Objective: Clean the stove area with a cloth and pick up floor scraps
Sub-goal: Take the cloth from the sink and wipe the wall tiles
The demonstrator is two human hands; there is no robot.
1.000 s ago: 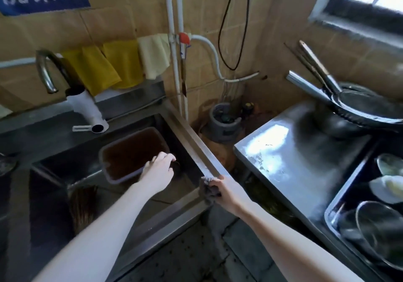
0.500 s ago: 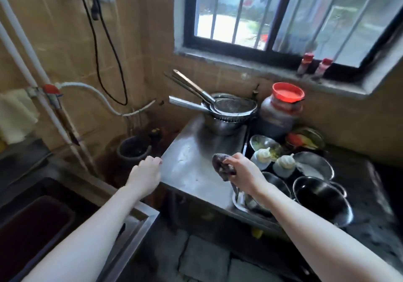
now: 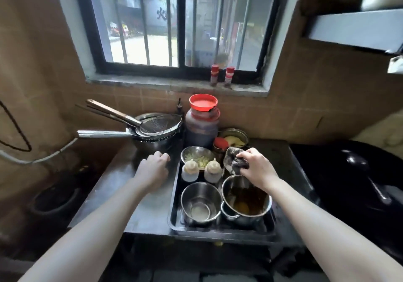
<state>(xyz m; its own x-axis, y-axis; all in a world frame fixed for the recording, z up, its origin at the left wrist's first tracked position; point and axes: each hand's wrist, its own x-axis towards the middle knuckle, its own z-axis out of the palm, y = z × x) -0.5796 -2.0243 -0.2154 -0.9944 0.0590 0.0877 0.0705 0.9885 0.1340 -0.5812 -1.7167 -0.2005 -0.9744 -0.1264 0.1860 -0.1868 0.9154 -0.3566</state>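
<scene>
My right hand (image 3: 256,168) grips a dark grey crumpled cloth (image 3: 235,160) above the back of a metal tray (image 3: 174,205) full of seasoning bowls. My left hand (image 3: 153,169) hovers over or rests on the steel counter (image 3: 139,207) just left of the tray, fingers loosely curled and holding nothing. A black wok (image 3: 357,183) sits on the stove at the right. No floor scraps can be made out in the dark gap below the counter.
The tray holds two squeeze bottles (image 3: 201,170), a steel bowl (image 3: 200,202), a pot of brown liquid (image 3: 246,201) and a bowl of chopped garlic (image 3: 197,155). Behind stand a red-lidded jar (image 3: 202,122) and stacked strainers (image 3: 157,127). A hood edge (image 3: 353,28) juts out upper right.
The view has swung right from the sink to the counter under the window. My right hand carried the cloth over the tray; my left hand left the sink and came to the counter.
</scene>
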